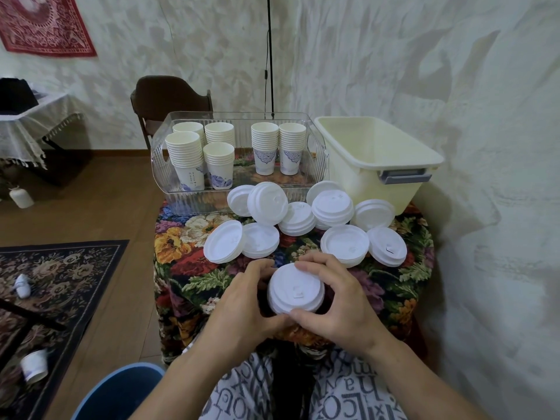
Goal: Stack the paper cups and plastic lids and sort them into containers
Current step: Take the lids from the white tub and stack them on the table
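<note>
— Both hands, left and right, grip curled round a lid stack at lower centre. Step?
— Stacking lids. Next likely needs another loose lid, then the cream bin.

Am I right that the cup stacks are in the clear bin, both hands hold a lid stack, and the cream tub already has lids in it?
Not quite. The head view shows the cream tub with no lids in it; the loose lids lie on the floral cloth. The cup stacks do stand in the clear bin, and the left hand and right hand hold the lid stack.
</note>
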